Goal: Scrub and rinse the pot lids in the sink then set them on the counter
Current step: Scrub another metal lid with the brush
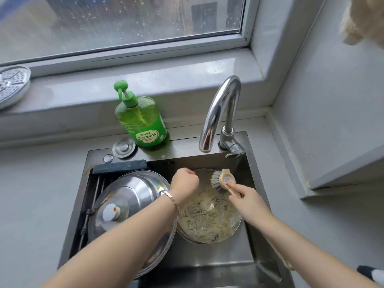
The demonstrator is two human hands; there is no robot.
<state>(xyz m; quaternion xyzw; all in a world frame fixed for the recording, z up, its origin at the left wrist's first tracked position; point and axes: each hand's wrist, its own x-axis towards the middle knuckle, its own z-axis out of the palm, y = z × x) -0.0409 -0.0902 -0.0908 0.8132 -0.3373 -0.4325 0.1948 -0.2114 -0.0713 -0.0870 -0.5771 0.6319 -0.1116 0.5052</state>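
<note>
Two pot lids low in the frame, both inside the sink (228, 267): large steel lid (133, 196) lower left, tilted on a rack (97, 191); grimy glass lid (207, 223) at centre, propped on edge. Left hand (184, 182) clenched round glass lid's far rim. Right hand (248, 197) grasping brush (222, 180) by its handle, forefinger on the head, bristles at the lid's upper edge. Beyond, faucet (220, 113) right of centre, green soap bottle (143, 121) on the sink ledge, perforated metal disc (12, 86) on windowsill (166, 80) at upper left.
</note>
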